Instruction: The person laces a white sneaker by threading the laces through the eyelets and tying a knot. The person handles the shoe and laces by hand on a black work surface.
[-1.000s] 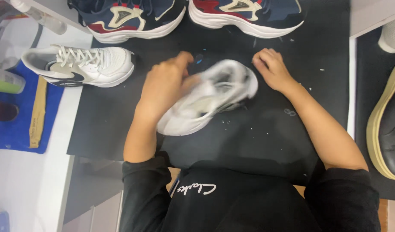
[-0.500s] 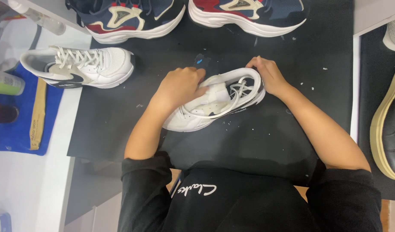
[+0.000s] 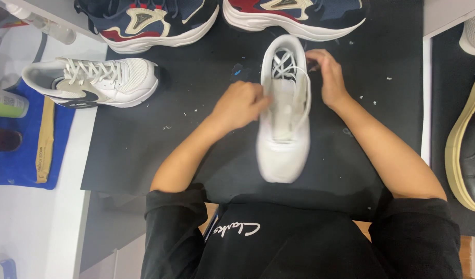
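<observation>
White sneaker [image 3: 283, 139] stands upright on its sole at the middle of the black mat [image 3: 196, 139], toe toward the person, heel away, its outline slightly blurred. Left hand [image 3: 241, 105] is clenched against the sneaker's left side near the tongue; cannot tell whether it pinches a lace or the upper. Right hand [image 3: 328, 76] sits at the sneaker's right side by the collar, fingers curled on a thin white lace that loops across the opening. Both forearms come out of black sleeves.

Second white sneaker [image 3: 93, 82] with dark side mark lies on the mat's left edge, well apart from the hands. 2 navy, red and cream sneakers [image 3: 149, 23] line the mat's far edge, the right one just beyond the held sneaker's heel. Blue cloth [image 3: 20, 160] lies left of the mat. Black shoe with tan sole [image 3: 467, 150] lies at far right.
</observation>
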